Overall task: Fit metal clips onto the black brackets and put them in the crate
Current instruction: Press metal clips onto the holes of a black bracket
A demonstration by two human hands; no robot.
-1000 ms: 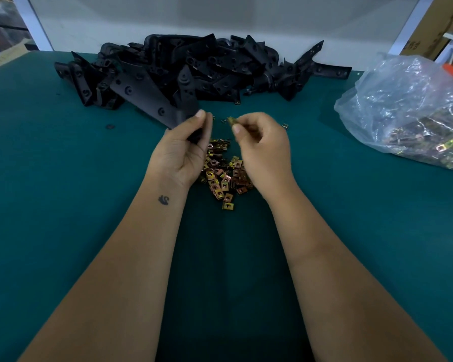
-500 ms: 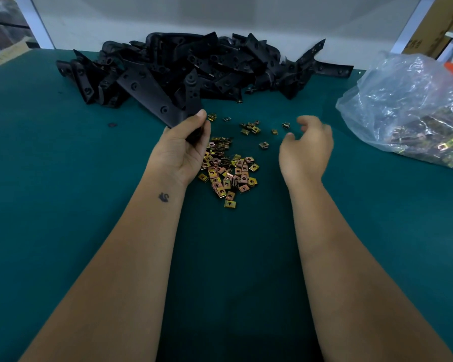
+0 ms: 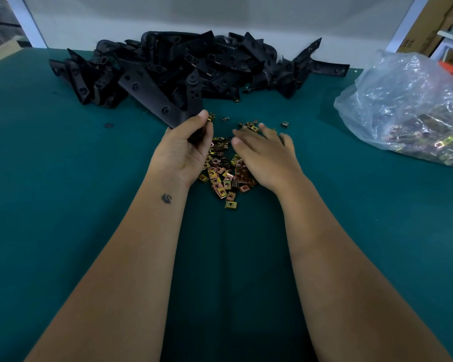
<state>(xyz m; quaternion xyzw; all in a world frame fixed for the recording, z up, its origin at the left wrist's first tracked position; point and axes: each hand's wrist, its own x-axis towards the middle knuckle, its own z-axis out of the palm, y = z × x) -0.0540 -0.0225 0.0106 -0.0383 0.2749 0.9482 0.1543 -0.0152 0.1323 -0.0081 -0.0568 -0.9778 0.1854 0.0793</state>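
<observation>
Bracket [image 3: 152, 96] in left hand [image 3: 182, 150] angles up-left, away from clips [image 3: 224, 176].

Green table [image 3: 63, 205]: brackets [image 3: 220, 64], clips [image 3: 224, 176], bag [image 3: 408, 108]

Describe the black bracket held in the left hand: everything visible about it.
The black bracket is a matte black piece, plastic by its look, bent into a V: one long flat arm slants up and left, a shorter arm rises almost upright. Both arms carry round holes with raised rims. The left hand grips it at the bend, thumb across the front. Its upper ends lie against the pile of brackets behind. No metal clip shows on it.
</observation>
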